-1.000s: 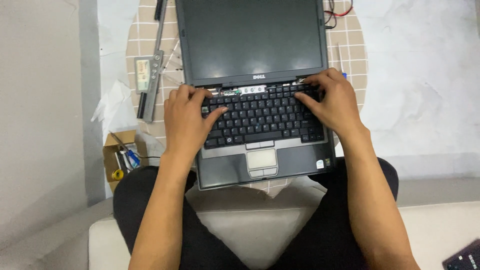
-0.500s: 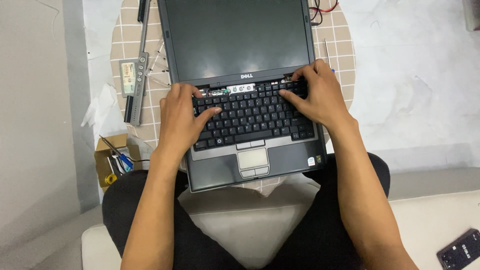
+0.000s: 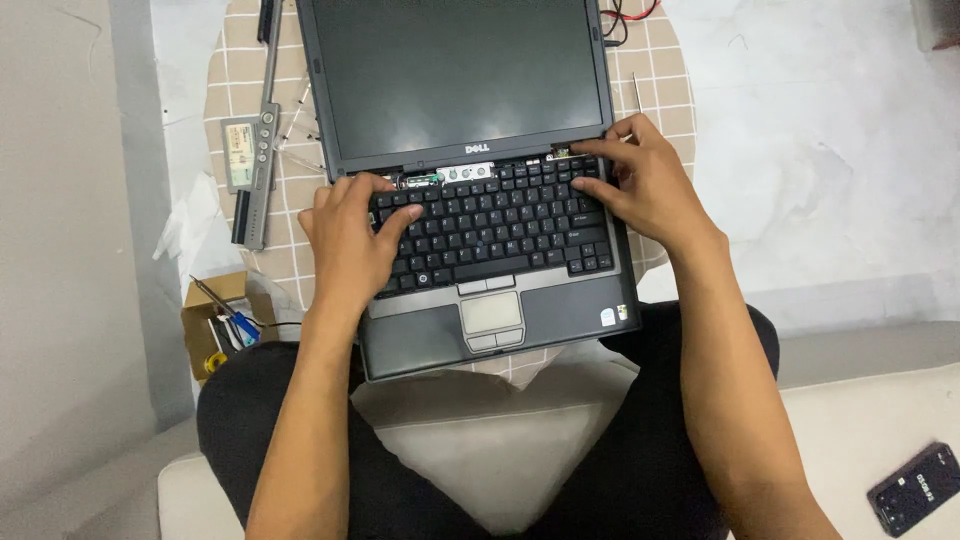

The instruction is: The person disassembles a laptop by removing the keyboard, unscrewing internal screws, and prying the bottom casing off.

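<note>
An open dark grey laptop [image 3: 470, 330] with a black screen rests on a round checked cloth-covered table [image 3: 250, 60], its front edge over my lap. My left hand [image 3: 350, 240] lies on the left end of the black keyboard [image 3: 490, 225], thumb on the keys, fingers curled over its top left corner. My right hand [image 3: 645, 180] grips the keyboard's top right corner, fingertips at the exposed strip below the hinge. The trim strip above the keys is off, showing bare metal parts.
A long grey trim strip and a small flat part [image 3: 250, 150] lie on the table left of the laptop. A small cardboard box with screwdrivers [image 3: 215, 325] sits lower left. A black phone [image 3: 915, 490] lies on the cushion at lower right. Red and black cables [image 3: 625, 15] show top right.
The view has shifted slightly. Both hands stay at the keyboard's top corners; my right fingertips have reached further up to the strip under the hinge.
</note>
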